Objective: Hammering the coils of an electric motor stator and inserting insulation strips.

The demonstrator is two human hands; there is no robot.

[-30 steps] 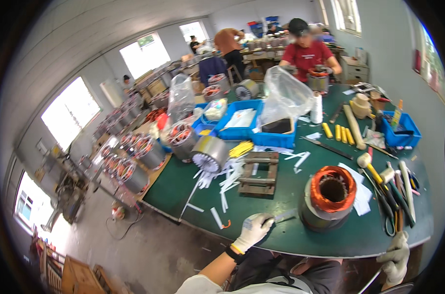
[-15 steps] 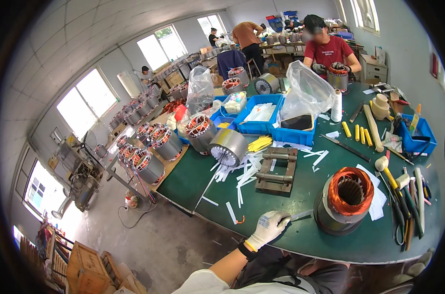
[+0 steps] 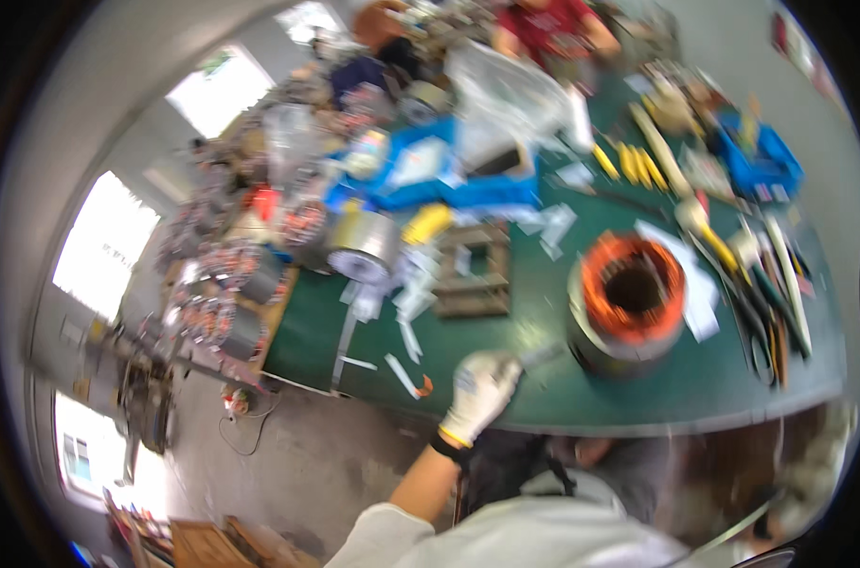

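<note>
My left hand (image 3: 484, 390), in a white knitted glove with a yellow cuff edge, rests at the near edge of the green table. Its fingers are closed on one end of a flat grey strip (image 3: 544, 355), blurred by motion. The strip points right, toward a motor stator (image 3: 591, 322) standing upright, with a ring of orange copper windings (image 3: 671, 293) on top. Beyond my left hand lies a heavy metal frame (image 3: 446, 303) with a rectangular opening. My right hand does not show.
Paper strips (image 3: 413, 298) lie scattered beside a bare stator (image 3: 368, 237). Blue bins (image 3: 492, 194) stand behind. To the right are mallets and hand tools (image 3: 747, 284) and white paper sheets (image 3: 700, 298). Across the table sits a person in a red shirt (image 3: 553, 38).
The view has swung, blurring the picture, so the table contents appear shifted left and upward. My left hand keeps the grey strip near the table's edge.
</note>
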